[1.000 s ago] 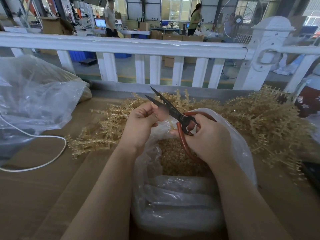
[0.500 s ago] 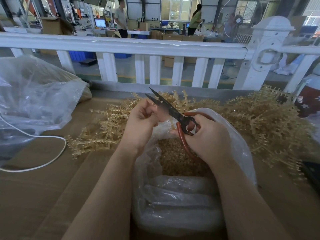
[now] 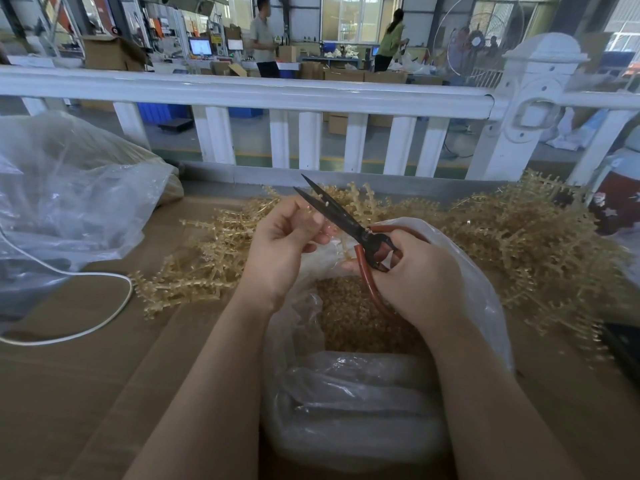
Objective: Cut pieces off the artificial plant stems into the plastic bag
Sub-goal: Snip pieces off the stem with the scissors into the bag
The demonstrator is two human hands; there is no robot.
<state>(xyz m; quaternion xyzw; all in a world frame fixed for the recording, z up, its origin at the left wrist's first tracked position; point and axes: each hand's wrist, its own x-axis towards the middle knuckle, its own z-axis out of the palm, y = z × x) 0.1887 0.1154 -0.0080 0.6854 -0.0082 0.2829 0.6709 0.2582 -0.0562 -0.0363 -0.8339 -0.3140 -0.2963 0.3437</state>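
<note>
Presently: scissors (image 3: 341, 218), gripped at the red handles by right hand (image 3: 420, 271), blades parted, pointing up-left. Left hand (image 3: 287, 240) pinches a stem piece (image 3: 310, 211) just left of the blades, above the plastic bag (image 3: 346, 403). Uncut stems (image 3: 519, 244) heaped behind on the surface (image 3: 86, 375).

white railing (image 3: 242, 93), white cable (image 3: 104, 318), large clear bag (image 3: 69, 202), cardboard boxes (image 3: 110, 53), standing fan (image 3: 476, 41)
</note>
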